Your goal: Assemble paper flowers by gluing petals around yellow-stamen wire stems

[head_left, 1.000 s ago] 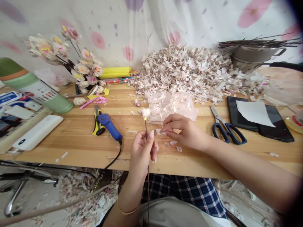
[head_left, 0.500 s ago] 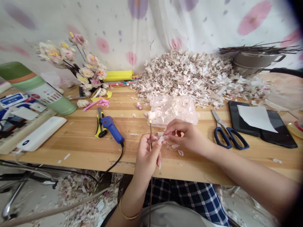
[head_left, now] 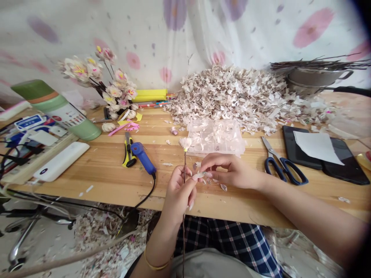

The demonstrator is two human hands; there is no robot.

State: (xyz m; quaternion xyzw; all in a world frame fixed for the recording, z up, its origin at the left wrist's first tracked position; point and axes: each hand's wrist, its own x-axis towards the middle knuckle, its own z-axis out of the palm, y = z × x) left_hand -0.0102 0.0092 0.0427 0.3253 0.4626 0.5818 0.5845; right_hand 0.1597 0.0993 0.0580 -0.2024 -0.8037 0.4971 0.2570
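My left hand [head_left: 179, 191] is closed around a thin brown stem [head_left: 183, 227] that stands upright and runs down past the table edge. A pale flower head [head_left: 185, 143] with a yellow band under it tops the stem. Between the left thumb and fingertips, a small whitish petal [head_left: 199, 176] is also pinched. My right hand [head_left: 232, 170] has its thumb and fingers closed on the other end of that petal. Several loose petals [head_left: 223, 187] lie on the table beneath the hands. Just behind them sits a clear compartment box [head_left: 216, 148] with petals in it.
Scissors [head_left: 285, 166] and black phones [head_left: 346, 160] lie to the right. A blue glue gun [head_left: 143, 157] and yellow utility knife [head_left: 127, 152] are on the left, near a green bottle [head_left: 78, 119] and white power bank [head_left: 62, 160]. A large petal heap [head_left: 228, 96] fills the back.
The view has shifted slightly, moving the tabletop things right in the picture. Both hands keep hold of the petal, whose angle has turned a little. The left hand still holds the stem.
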